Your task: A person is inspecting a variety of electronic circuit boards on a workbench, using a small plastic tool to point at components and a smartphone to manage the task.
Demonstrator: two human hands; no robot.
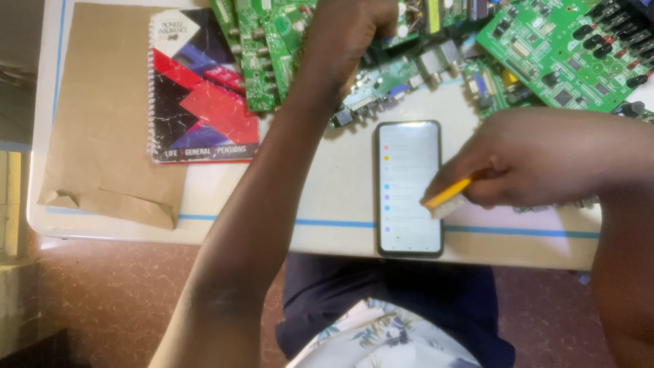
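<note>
Here, slim yellow tool (448, 193) over glossy rectangular phone (409, 189), right hand (538, 163)

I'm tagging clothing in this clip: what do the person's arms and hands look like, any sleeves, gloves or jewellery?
Both arms are bare, with no sleeves in view. The left hand and right hand wear no gloves, and no rings, watch or bracelets show.

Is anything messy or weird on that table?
The green circuit boards lie piled crookedly over each other at the far edge. The brown envelope has a crumpled, folded corner. The phone lies straight.
</note>
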